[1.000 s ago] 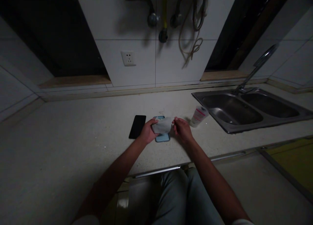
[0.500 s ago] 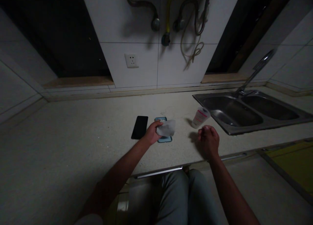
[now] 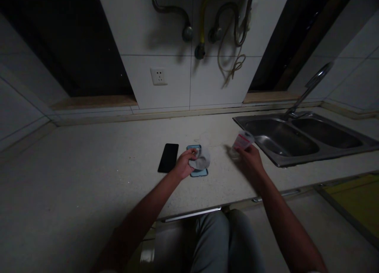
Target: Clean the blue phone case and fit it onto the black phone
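Near the front middle of the counter (image 3: 112, 158), a pale cloth (image 3: 202, 161) lay bunched on a blue phone case (image 3: 197, 172). It covered most of the case, leaving only the top and bottom edges showing. The left hand (image 3: 184, 165) was closed on the cloth's near-left edge, with thumb and fingers pinching it against the case. To the right, the right hand (image 3: 251, 162) had its fingers curled around the lower part of a small bottle (image 3: 242, 140) with a red and white label. The bottle stood tilted just beside the steel sink (image 3: 268, 159). It looked gripped rather than merely touched, though the dim light blurred the fingertips.

Judging from this, the hold would do best low and firm on the bottle's body, since the bottle looked light and slick. It also sat near the sink rim, where a slip could tip it into the basin. The left hand's pinch seemed well placed. Pressing down through the cloth would keep the case from sliding on the smooth counter.

A black phone (image 3: 168, 157) lay flat just left of the case, apart from it. Behind were the faucet (image 3: 310, 83), a wall socket (image 3: 159, 76) and looped hoses (image 3: 233, 32).
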`<action>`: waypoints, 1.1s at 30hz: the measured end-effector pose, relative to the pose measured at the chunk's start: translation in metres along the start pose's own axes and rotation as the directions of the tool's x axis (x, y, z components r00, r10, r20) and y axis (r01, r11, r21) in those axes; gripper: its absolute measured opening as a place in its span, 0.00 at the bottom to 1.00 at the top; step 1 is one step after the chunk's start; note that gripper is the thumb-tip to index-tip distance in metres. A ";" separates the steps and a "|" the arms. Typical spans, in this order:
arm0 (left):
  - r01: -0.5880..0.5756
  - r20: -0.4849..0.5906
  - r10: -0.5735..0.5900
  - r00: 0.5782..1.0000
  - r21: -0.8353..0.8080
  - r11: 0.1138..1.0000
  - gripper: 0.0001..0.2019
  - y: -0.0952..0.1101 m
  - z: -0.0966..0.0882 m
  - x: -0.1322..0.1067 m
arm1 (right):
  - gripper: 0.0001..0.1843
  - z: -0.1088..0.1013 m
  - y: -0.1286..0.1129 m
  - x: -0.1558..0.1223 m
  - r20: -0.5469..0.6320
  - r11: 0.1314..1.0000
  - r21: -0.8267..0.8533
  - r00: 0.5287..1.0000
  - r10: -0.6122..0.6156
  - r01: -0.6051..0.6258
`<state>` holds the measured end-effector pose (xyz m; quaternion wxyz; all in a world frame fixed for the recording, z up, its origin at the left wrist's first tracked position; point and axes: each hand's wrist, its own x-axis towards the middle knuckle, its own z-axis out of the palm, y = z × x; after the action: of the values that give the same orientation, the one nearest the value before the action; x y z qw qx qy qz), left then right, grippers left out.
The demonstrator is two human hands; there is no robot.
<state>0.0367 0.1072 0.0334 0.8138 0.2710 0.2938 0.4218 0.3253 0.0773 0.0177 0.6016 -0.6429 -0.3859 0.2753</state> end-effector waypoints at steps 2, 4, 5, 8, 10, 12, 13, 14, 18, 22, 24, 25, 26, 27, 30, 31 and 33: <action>-0.006 -0.023 0.007 1.000 0.051 0.999 0.18 -0.001 0.000 0.000 | 0.21 0.012 0.000 0.001 0.001 0.983 0.169 0.998 0.067 -0.066; -0.010 -0.036 0.014 0.999 0.105 0.994 0.18 -0.003 0.000 0.000 | 0.21 0.023 -0.001 -0.001 0.073 0.924 0.355 0.990 0.123 -0.141; -0.013 -0.035 0.018 0.999 0.133 0.991 0.18 -0.004 0.000 0.000 | 0.22 0.029 -0.003 -0.004 0.124 0.887 0.427 0.983 0.133 -0.173; -0.065 -0.030 0.075 0.997 0.256 0.964 0.14 -0.009 0.002 0.000 | 0.23 0.044 -0.008 -0.014 0.275 0.809 0.529 0.954 0.122 -0.256; -0.132 -0.018 0.150 0.989 0.371 0.919 0.12 -0.011 0.005 0.000 | 0.22 0.052 -0.012 -0.023 0.365 0.794 0.523 0.923 0.118 -0.309; -0.195 0.012 0.217 0.976 0.484 0.853 0.14 -0.013 0.009 0.000 | 0.23 0.057 -0.016 -0.030 0.443 0.794 0.504 0.891 0.101 -0.341; -0.213 0.029 0.233 0.972 0.531 0.820 0.15 -0.014 0.012 -0.001 | 0.23 0.059 -0.018 -0.033 0.470 0.796 0.497 0.879 0.087 -0.344; -0.224 0.044 0.243 0.969 0.569 0.791 0.17 -0.014 0.014 -0.001 | 0.24 0.060 -0.019 -0.036 0.488 0.799 0.494 0.870 0.070 -0.341; -0.253 0.086 0.258 0.962 0.633 0.732 0.16 -0.019 0.024 0.001 | 0.25 0.060 -0.020 -0.041 0.499 0.796 0.512 0.866 0.028 -0.321; -0.234 0.072 0.245 0.967 0.633 0.738 0.19 -0.026 0.034 0.009 | 0.27 0.058 -0.015 -0.039 0.475 0.775 0.550 0.880 0.016 -0.312; -0.215 0.058 0.232 0.971 0.638 0.740 0.21 -0.028 0.037 0.015 | 0.27 0.057 -0.012 -0.037 0.453 0.764 0.568 0.891 0.023 -0.308; -0.209 0.060 0.222 0.973 0.638 0.741 0.21 -0.028 0.038 0.017 | 0.27 0.057 -0.011 -0.037 0.444 0.759 0.574 0.896 0.026 -0.307; -0.205 0.069 0.210 0.975 0.636 0.744 0.21 -0.029 0.038 0.019 | 0.27 0.057 -0.010 -0.037 0.440 0.756 0.578 0.898 0.026 -0.306; -0.206 0.082 0.200 0.976 0.631 0.748 0.21 -0.029 0.038 0.020 | 0.27 0.057 -0.010 -0.037 0.441 0.755 0.580 0.897 0.024 -0.305; -0.215 0.104 0.193 0.976 0.620 0.754 0.19 -0.028 0.033 0.020 | 0.26 0.058 -0.010 -0.039 0.474 0.746 0.580 0.880 0.020 -0.329; -0.214 0.100 0.195 0.976 0.622 0.753 0.18 -0.028 0.031 0.019 | 0.26 0.058 -0.010 -0.039 0.490 0.739 0.578 0.872 0.026 -0.347; -0.204 0.091 0.191 0.977 0.637 0.743 0.15 -0.030 0.028 0.017 | 0.26 0.059 -0.009 -0.040 0.512 0.721 0.580 0.858 0.040 -0.379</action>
<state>0.0807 0.1014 0.0274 0.6251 0.5669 0.3822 0.3766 0.2534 0.0768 0.0153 0.6429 -0.3420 -0.3169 0.6077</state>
